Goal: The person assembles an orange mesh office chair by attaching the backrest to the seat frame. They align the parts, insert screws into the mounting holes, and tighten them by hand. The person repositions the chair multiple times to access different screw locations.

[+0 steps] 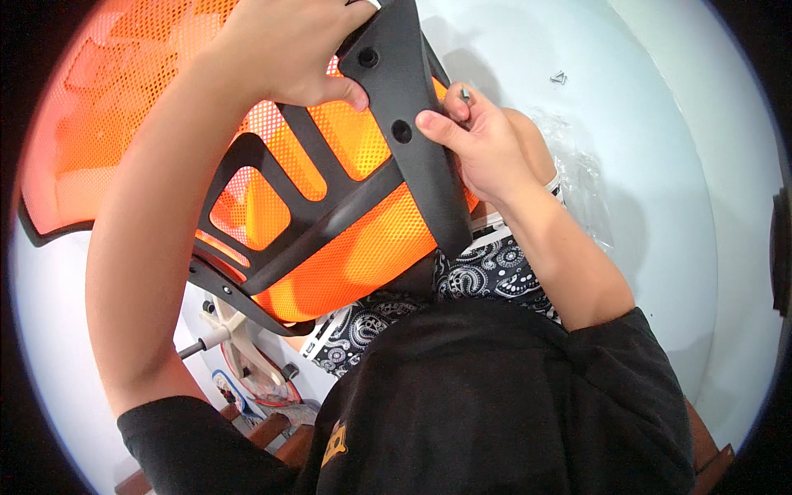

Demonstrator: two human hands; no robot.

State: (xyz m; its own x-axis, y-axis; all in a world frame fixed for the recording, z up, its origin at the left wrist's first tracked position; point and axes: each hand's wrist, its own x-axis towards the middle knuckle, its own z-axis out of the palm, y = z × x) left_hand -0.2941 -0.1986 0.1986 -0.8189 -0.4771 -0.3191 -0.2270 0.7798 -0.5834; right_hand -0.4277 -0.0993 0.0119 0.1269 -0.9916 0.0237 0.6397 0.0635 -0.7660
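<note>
An orange mesh chair back (124, 107) with a black plastic frame fills the upper left, tilted across my lap. My left hand (289, 49) grips the top of its black central spine bracket (412, 140), thumb pressed on the mesh side. My right hand (487, 140) presses its thumb beside a screw hole (402, 130) in that bracket and pinches a small metal tool or screw (464, 95) between its fingers. A second hole (368, 58) sits higher on the bracket.
A white floor surface (660, 181) surrounds me. Small loose metal screws (559, 77) lie at the upper right, a clear plastic bag (582, 173) lies behind my right wrist. A white chair base part with a black rod (223, 330) lies at lower left.
</note>
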